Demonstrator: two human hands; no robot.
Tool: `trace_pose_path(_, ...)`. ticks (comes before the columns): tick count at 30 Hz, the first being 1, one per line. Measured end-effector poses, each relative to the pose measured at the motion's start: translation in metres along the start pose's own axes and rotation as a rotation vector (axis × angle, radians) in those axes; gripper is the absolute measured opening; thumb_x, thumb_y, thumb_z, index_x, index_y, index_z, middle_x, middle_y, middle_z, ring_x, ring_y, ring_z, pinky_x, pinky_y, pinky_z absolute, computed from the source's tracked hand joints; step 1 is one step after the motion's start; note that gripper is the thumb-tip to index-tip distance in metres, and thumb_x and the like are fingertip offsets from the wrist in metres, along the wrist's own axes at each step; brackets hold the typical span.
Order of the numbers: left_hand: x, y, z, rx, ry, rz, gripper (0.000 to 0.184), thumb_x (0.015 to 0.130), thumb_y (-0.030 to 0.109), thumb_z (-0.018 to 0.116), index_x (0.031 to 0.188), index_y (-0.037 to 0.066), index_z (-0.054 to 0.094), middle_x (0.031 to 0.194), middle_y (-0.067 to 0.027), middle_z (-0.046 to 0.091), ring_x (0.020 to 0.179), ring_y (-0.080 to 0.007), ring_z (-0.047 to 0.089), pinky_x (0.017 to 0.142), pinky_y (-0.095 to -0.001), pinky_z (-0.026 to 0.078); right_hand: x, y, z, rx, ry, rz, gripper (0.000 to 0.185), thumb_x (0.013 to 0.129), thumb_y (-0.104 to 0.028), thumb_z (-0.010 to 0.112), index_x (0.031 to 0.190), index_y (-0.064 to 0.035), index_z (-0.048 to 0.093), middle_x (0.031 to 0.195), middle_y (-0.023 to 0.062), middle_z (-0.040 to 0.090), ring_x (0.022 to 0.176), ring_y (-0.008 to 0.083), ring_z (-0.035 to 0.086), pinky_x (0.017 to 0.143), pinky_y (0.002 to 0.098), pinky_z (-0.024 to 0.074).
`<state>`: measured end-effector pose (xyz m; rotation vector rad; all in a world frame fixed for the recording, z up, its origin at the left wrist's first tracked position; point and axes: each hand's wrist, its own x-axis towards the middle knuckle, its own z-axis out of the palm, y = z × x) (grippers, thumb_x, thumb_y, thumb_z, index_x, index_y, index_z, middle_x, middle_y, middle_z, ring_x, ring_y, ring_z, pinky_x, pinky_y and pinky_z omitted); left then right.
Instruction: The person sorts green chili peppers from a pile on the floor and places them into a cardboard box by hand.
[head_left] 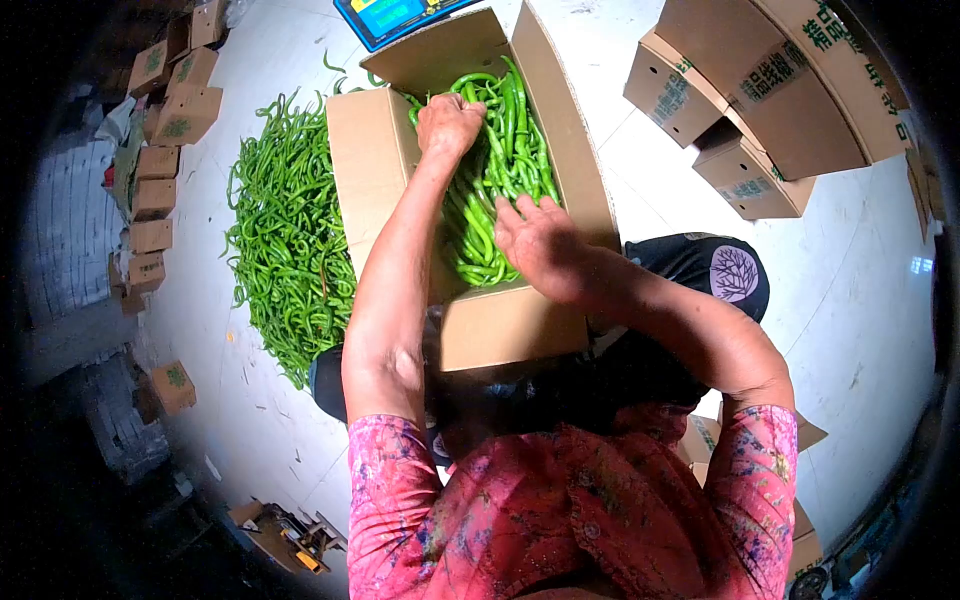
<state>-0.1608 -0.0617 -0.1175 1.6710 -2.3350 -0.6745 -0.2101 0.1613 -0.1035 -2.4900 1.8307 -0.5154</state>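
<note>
An open cardboard box (380, 165) stands in front of me with its flaps spread, holding long green chili peppers (515, 130). Inside its far left part, my left hand (450, 125) is closed, fingers curled down around some peppers; its fingertips are partly hidden. My right hand (540, 240) lies on the peppers near the right wall, palm down, fingers stretched out and apart. To the left of the box, a large heap of loose green chili peppers (285, 230) is spread on the floor.
A blue device with a display (395, 15), like a scale, sits beyond the box. Printed cartons (755, 85) are stacked at the right. Small cartons (185, 112) line the left side, near pale stacked sheets (75, 220). The floor (225, 390) is pale tile.
</note>
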Motion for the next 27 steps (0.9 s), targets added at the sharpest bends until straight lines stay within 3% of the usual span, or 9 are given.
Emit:
trace_pose_path(7,0.01,-0.003,0.01,-0.015,-0.063,-0.11,0.035,0.077,0.041,0.072,0.073,0.006,0.069,0.088,-0.0197,0.07,0.087,-0.036,0.067,0.083,-0.0443,0.051,0.0,0.0,0.005,-0.011,-0.013,0.001,0.024,0.084,-0.016,0.052,0.093,0.0015,0.066,0.115,0.0225,0.058,0.095,0.0274,0.052,0.076,0.0377,0.041)
trace_pose_path(11,0.01,-0.015,0.009,-0.237,-0.101,0.04,0.037,0.086,0.042,0.064,0.078,0.007,0.07,0.079,-0.0142,0.07,0.075,-0.0278,0.068,0.076,-0.0394,0.052,0.001,0.0,0.017,-0.033,0.118,0.049,0.023,0.081,-0.018,0.053,0.089,-0.001,0.067,0.113,0.0205,0.059,0.094,0.0262,0.052,0.076,0.0368,0.0409)
trace_pose_path(14,-0.01,-0.016,-0.017,-0.476,0.093,0.003,0.022,0.088,0.027,0.063,0.091,0.007,0.071,0.076,-0.013,0.069,0.072,-0.0256,0.067,0.069,-0.0359,0.052,0.004,-0.001,0.003,-0.162,-0.185,0.099,0.022,0.091,-0.018,0.046,0.097,-0.0065,0.064,0.126,0.0131,0.056,0.102,0.0263,0.053,0.081,0.0378,0.0421)
trace_pose_path(17,-0.014,-0.055,-0.009,-0.193,0.139,0.39,0.016,0.084,0.02,0.064,0.092,0.007,0.071,0.073,-0.0145,0.068,0.072,-0.0294,0.068,0.071,-0.0381,0.053,0.004,-0.003,-0.003,-0.07,-0.303,0.16,0.025,0.091,-0.018,0.045,0.102,-0.0046,0.063,0.128,0.0151,0.055,0.105,0.0267,0.052,0.083,0.0394,0.0417)
trace_pose_path(18,-0.024,-0.054,-0.014,-0.059,0.008,0.394,0.018,0.079,0.015,0.066,0.095,0.008,0.071,0.084,-0.016,0.067,0.083,-0.0329,0.066,0.076,-0.0401,0.053,0.005,-0.002,-0.005,-0.068,-0.307,0.125,0.025,0.09,-0.018,0.046,0.103,-0.0035,0.063,0.127,0.0164,0.055,0.106,0.0271,0.052,0.083,0.0394,0.0419)
trace_pose_path(19,-0.037,-0.049,-0.016,0.104,-0.032,0.407,0.026,0.079,0.01,0.067,0.106,0.008,0.068,0.11,-0.0167,0.063,0.105,-0.0308,0.06,0.092,-0.0394,0.048,0.006,-0.001,-0.007,-0.067,-0.312,0.092,0.026,0.09,-0.017,0.046,0.103,-0.0024,0.063,0.127,0.0177,0.055,0.106,0.0276,0.052,0.084,0.0394,0.042)
trace_pose_path(22,-0.058,-0.037,-0.014,0.286,0.038,0.525,0.038,0.078,0.008,0.064,0.116,0.014,0.062,0.115,-0.0155,0.057,0.103,-0.0355,0.059,0.087,-0.0434,0.05,0.006,-0.001,-0.017,-0.074,-0.312,0.036,0.027,0.088,-0.016,0.048,0.105,0.0008,0.062,0.126,0.0211,0.054,0.108,0.0291,0.052,0.085,0.0399,0.0424)
trace_pose_path(25,-0.051,-0.028,-0.016,0.451,-0.082,0.457,0.037,0.077,0.006,0.062,0.112,0.014,0.063,0.112,-0.0163,0.058,0.1,-0.0355,0.059,0.083,-0.0448,0.051,0.006,-0.001,-0.02,-0.054,-0.334,0.02,0.027,0.086,-0.014,0.049,0.104,0.0023,0.061,0.125,0.0223,0.055,0.109,0.03,0.053,0.087,0.0407,0.0429)
trace_pose_path(27,-0.045,-0.032,-0.016,0.553,-0.005,0.587,0.03,0.075,0.009,0.065,0.105,0.011,0.064,0.107,-0.0162,0.059,0.1,-0.0352,0.06,0.08,-0.044,0.052,0.005,0.001,-0.021,-0.044,-0.349,0.028,0.027,0.086,-0.013,0.05,0.104,0.0026,0.061,0.125,0.0223,0.055,0.109,0.0302,0.053,0.087,0.041,0.043)
